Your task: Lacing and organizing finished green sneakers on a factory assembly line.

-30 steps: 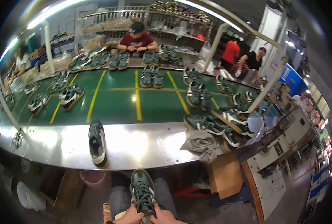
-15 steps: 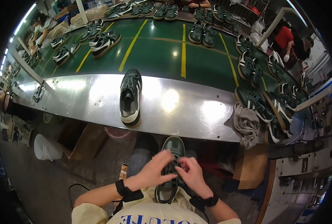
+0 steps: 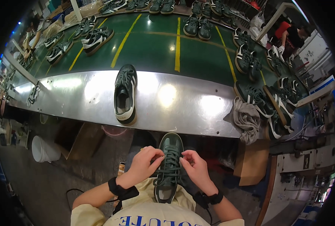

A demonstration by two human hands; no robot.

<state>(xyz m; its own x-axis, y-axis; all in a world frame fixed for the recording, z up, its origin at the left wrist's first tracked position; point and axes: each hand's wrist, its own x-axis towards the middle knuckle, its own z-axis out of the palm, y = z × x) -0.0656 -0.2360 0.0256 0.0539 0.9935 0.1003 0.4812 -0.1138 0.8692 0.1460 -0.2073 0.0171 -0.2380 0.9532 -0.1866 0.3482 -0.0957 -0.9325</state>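
A shoe [image 3: 124, 96] stands on the counter [image 3: 190, 96]. Next, the left hand [image 3: 146, 162] bends its fingers beside a second shoe [image 3: 169, 167], which lies between both hands, toe toward the counter; the right hand [image 3: 195, 166] does likewise. Whether either grip holds the laces [image 3: 171, 153], I cannot tell. A cloth [image 3: 246, 119] lies further right.

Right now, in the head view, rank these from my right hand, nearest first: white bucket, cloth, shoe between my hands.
1. Shoe, just left of your right hand.
2. Cloth, ahead and to the right.
3. White bucket, far left.
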